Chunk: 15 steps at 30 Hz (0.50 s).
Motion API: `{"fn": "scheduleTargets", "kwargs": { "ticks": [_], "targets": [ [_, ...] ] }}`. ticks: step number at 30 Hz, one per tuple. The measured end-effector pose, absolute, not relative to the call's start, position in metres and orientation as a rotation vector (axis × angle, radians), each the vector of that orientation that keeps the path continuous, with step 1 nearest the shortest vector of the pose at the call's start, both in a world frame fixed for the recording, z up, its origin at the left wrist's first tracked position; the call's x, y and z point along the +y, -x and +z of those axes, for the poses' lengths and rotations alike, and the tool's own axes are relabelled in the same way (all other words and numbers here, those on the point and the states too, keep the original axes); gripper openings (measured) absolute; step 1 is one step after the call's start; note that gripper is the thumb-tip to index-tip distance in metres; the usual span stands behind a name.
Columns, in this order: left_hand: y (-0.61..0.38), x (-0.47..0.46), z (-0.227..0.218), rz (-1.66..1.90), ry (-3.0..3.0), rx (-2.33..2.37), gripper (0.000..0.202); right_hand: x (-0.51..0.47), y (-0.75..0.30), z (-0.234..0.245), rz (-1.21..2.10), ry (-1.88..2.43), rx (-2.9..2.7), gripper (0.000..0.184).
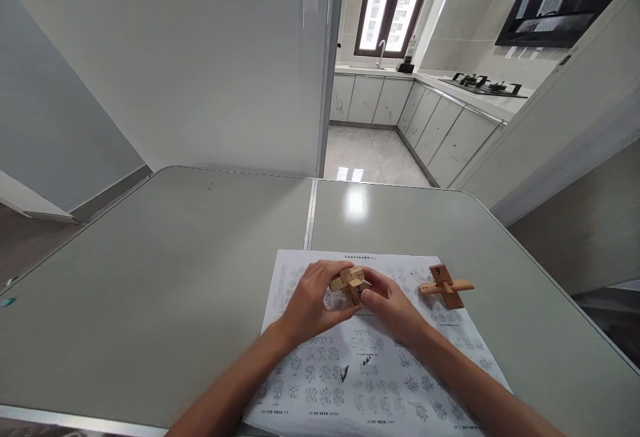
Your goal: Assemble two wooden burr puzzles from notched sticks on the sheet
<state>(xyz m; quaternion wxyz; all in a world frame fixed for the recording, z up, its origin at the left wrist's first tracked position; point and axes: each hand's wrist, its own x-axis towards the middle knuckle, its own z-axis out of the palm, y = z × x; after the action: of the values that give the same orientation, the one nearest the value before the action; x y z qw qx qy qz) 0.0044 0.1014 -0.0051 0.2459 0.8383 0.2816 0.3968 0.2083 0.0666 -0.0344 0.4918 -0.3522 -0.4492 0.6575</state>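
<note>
A small wooden interlocking puzzle (350, 282) of pale notched sticks is gripped between both hands above a printed sheet (370, 364). My left hand (310, 304) curls its fingers round the puzzle's left side. My right hand (393, 304) pinches the right side with thumb and fingers. A second wooden piece (445, 286), a darker cross of two sticks with a mark on top, lies on the sheet to the right of my right hand, untouched.
The sheet with rows of small diagrams lies on a grey-green folding table (150, 277) with a centre seam. A white wall stands behind the table. A kitchen with cabinets (425, 124), a hob and a window opens at the back right.
</note>
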Motion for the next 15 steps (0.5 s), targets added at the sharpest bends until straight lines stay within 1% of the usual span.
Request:
{"fn": "scheduleTargets", "kwargs": {
  "ticks": [15],
  "targets": [
    [-0.0057,0.1015,-0.0082,1.064,-2.331,0.729,0.066,0.0632,-0.2063,-0.0270,1.581,0.890,-1.186,0.048]
  ]
}}
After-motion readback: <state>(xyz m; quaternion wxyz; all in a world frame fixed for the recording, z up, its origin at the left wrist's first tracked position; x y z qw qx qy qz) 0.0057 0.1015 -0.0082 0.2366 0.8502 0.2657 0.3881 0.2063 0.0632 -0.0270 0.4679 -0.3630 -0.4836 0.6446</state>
